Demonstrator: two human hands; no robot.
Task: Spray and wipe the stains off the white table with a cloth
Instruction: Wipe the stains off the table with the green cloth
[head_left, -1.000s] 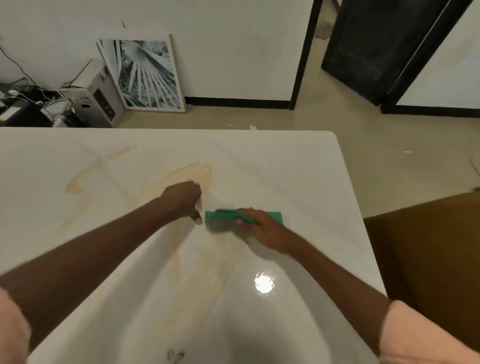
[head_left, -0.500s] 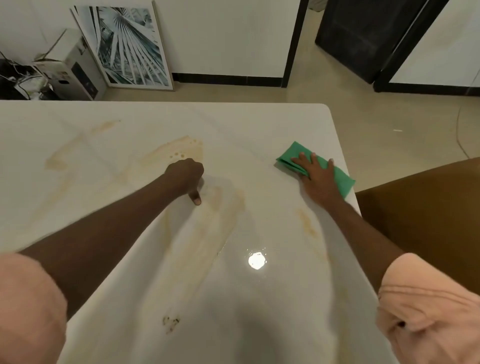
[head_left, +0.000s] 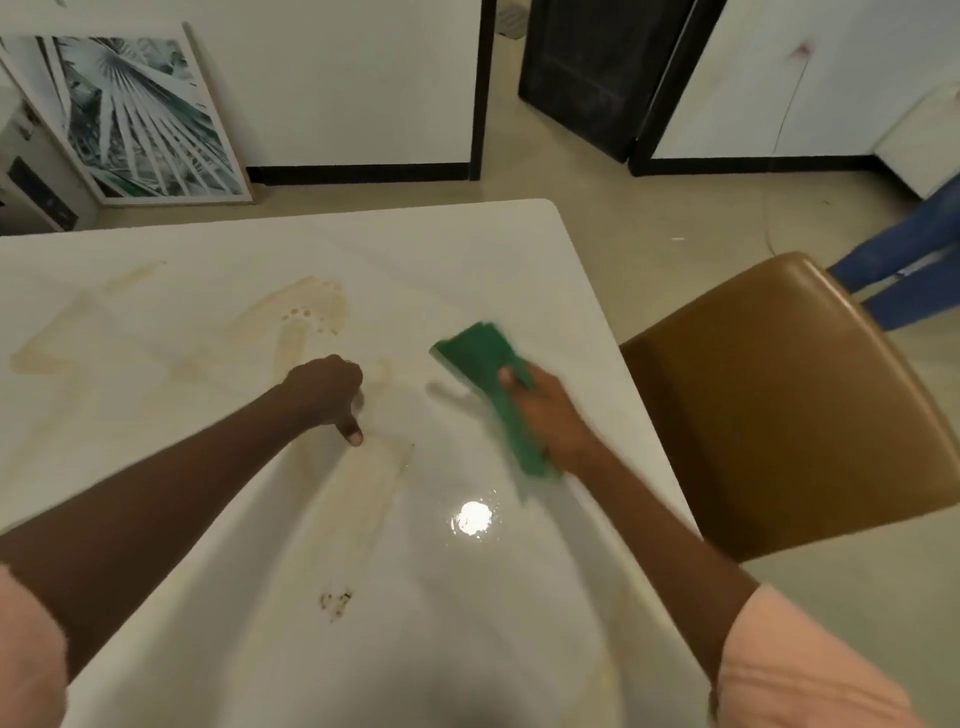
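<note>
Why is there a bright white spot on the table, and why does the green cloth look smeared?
Head view: the spot is glare, a lamp reflected in the wet, glossy white table; the green cloth and right hand are motion-blurred; the left hand shows sharper; the wide lens bends the table's edges.

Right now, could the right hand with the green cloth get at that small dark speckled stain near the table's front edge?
Probably yes. The right hand holds the green cloth on the white table, and nothing lies between it and the small dark speckled stain.
</note>
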